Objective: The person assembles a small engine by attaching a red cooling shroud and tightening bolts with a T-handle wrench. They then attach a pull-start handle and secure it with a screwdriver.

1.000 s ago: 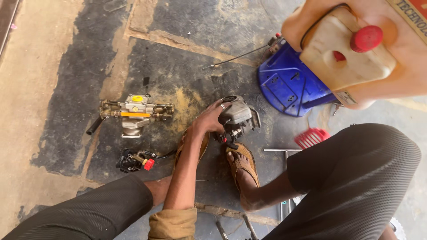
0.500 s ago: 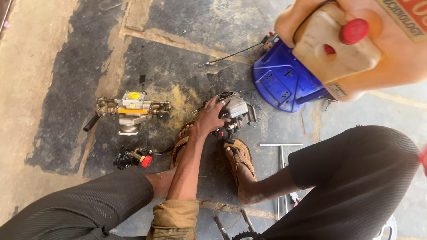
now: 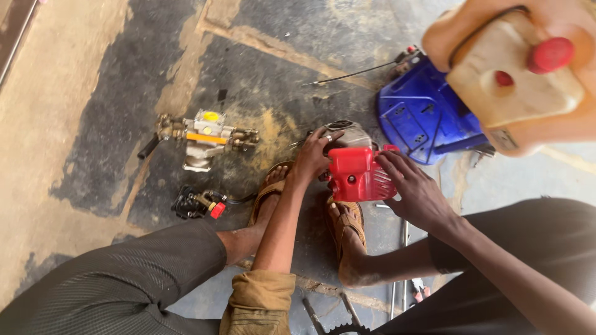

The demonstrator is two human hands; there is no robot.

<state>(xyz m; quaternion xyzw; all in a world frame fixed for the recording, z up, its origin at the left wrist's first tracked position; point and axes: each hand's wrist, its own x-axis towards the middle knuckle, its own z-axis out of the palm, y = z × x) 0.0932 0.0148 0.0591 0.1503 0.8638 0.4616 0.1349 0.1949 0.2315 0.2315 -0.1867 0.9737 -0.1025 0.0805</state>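
Looming at the upper right, an orange tank [image 3: 496,133] with a cream canister sits above a blue housing [image 3: 422,115]. Between sandalled feet on the floor, the right hand [image 3: 416,192] grips a red engine cover [image 3: 357,174], fingers spread over its side; the left hand [image 3: 313,155] rests fingers-down on the grey engine block [image 3: 354,131] just behind it.

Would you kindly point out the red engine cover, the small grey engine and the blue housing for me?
red engine cover [image 3: 355,177], head view, on its flat top face.
small grey engine [image 3: 352,133], head view, on its grey casing above the cover.
blue housing [image 3: 422,111], head view, on its ribbed inner surface.
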